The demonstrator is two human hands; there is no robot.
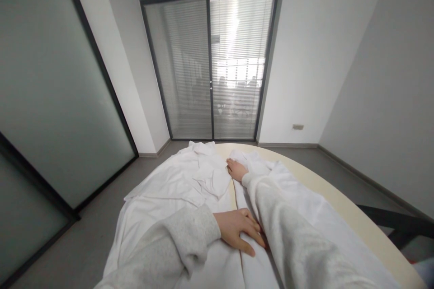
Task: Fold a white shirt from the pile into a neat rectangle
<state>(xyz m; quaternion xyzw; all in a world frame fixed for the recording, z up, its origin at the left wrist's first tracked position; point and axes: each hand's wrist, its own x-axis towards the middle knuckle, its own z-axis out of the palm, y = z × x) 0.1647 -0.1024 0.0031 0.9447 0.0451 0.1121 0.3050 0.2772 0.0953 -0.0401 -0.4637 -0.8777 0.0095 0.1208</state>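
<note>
Palm contact, not a pinch, is what both hands show. The left hand (239,231) lies flat with its fingers spread and pressing down on the crumpled white cotton sheet (176,189), close to the near edge of the pale cream round-edged table (342,203) that carries the cloth. It closes on nothing; the fingertips point toward the right, touching the fabric just beside the right forearm.

The right hand (236,169) is stretched much farther out, toward the far edge of the table, resting on the same sheet at a fold. Its fingers are partly hidden by the cloth, so I cannot tell whether they lie flat or nip a pleat.

Between the two hands runs a long crease or seam in the sheet, from the near edge away toward the far edge. That is the cloth's long axis as it lies: lengthwise away from the person, with the left hand at the near end of the line and the right hand at the far end. The bulk of the fabric, including a bunched heap of folds, sits to the left of that line and spills over the table's left edge; a narrower strip lies to the right, under the grey fleece sleeve (288,235). Bare tabletop shows only along the right edge and at the far rim.

Beyond the table stand glass sliding doors with lowered blinds (210,67).
</note>
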